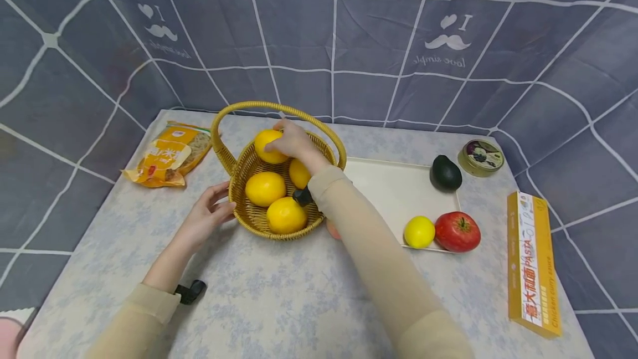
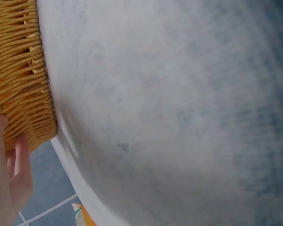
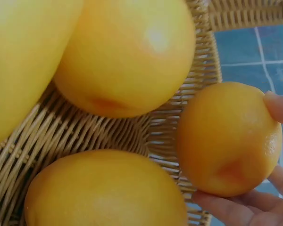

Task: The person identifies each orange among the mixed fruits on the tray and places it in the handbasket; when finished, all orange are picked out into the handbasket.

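Observation:
A wicker basket (image 1: 251, 220) with a tall arched handle holds several oranges, among them a front orange (image 1: 287, 215) and a left one (image 1: 266, 189). Over the basket's far side, my right hand (image 1: 295, 142) holds another orange (image 1: 269, 145). In the right wrist view, the thumb and fingers (image 3: 226, 209) grip this orange (image 3: 228, 141) beside the basket wall. My left hand (image 1: 206, 212) touches the basket's outer left side. The left wrist view shows its fingertips against the woven wall (image 2: 23, 84), with nothing else in that hand.
Right of the basket lies a white tray (image 1: 384, 193) with an avocado (image 1: 446, 174), a lemon (image 1: 419, 232) and a red apple (image 1: 457, 231) at its edges. Beyond are a round tin (image 1: 481, 158) and a pasta box (image 1: 534, 265). An orange food bag (image 1: 171, 154) lies at left.

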Tool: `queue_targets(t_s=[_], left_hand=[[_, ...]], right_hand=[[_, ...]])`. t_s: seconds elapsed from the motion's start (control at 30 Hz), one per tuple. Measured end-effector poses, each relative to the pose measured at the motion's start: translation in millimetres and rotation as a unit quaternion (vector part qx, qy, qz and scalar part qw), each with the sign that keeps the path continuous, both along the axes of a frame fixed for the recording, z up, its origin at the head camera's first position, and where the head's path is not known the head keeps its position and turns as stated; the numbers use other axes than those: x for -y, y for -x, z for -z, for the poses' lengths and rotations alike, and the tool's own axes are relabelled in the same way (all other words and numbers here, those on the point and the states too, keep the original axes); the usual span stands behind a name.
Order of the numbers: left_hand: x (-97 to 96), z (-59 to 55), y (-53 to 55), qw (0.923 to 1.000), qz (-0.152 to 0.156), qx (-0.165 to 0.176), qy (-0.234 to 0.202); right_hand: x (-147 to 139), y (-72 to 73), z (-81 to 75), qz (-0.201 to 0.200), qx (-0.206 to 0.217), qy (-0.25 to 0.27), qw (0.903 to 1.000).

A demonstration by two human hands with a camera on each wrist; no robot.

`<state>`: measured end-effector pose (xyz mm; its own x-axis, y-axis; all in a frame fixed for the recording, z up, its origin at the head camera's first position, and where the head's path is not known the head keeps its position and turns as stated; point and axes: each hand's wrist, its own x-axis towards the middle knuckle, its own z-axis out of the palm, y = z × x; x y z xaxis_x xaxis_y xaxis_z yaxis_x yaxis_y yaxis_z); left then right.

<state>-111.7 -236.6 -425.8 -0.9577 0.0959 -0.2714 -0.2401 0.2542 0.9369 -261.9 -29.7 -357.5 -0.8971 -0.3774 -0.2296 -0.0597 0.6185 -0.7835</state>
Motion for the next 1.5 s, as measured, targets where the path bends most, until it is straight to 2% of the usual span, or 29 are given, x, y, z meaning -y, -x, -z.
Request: queue_targets(t_s=[0.17, 0.3, 0.43, 0.6, 0.7, 0.87, 1.0, 1.13, 1.33, 1.5], left_hand=[[-3.3, 0.9, -0.3, 1.0000, 0.004, -0.002, 0.003], [-5.3, 1.4, -0.7, 1.0000, 0.003, 0.000, 0.003], [-6.5, 0.8, 0.0, 1.0000, 0.003, -0.002, 0.000], [-7.1, -0.4, 1.4, 1.0000, 0.006, -0.001, -0.004], [-7.0, -1.4, 2.1, 1.0000, 0.009, 0.001, -0.001], [-6.5, -2.1, 2.6, 0.9999, 0.013, 0.004, 0.007], [-6.7, -1.6, 3.1, 0.9999, 0.009, 0.004, 0.010], [-7.1, -1.8, 1.4, 0.9998, 0.003, 0.005, 0.018], [-8.5, -3.5, -3.5, 0.9996, -0.001, 0.008, 0.029], [-9.7, -5.5, -3.1, 0.9993, -0.001, 0.010, 0.036]], right_hand=[[0.6, -1.3, 3.7, -0.007, 0.012, -0.014, 0.9998], [3.4, -4.3, 5.2, -0.032, 0.009, -0.053, 0.9981], [4.0, -5.1, 5.7, -0.059, -0.006, -0.098, 0.9934], [2.7, -4.6, 6.3, -0.064, -0.026, -0.117, 0.9908], [3.0, -5.5, 4.9, -0.049, -0.057, -0.106, 0.9915], [-0.3, -14.9, -9.2, -0.016, -0.086, -0.045, 0.9952], [-17.2, -32.8, -21.4, -0.032, -0.085, 0.010, 0.9958], [-46.7, -60.8, -24.5, -0.070, -0.087, 0.057, 0.9920], [-109.0, -106.3, -12.5, -0.092, -0.062, 0.154, 0.9817], [-161.3, -135.5, 2.7, -0.057, -0.031, 0.216, 0.9743]])
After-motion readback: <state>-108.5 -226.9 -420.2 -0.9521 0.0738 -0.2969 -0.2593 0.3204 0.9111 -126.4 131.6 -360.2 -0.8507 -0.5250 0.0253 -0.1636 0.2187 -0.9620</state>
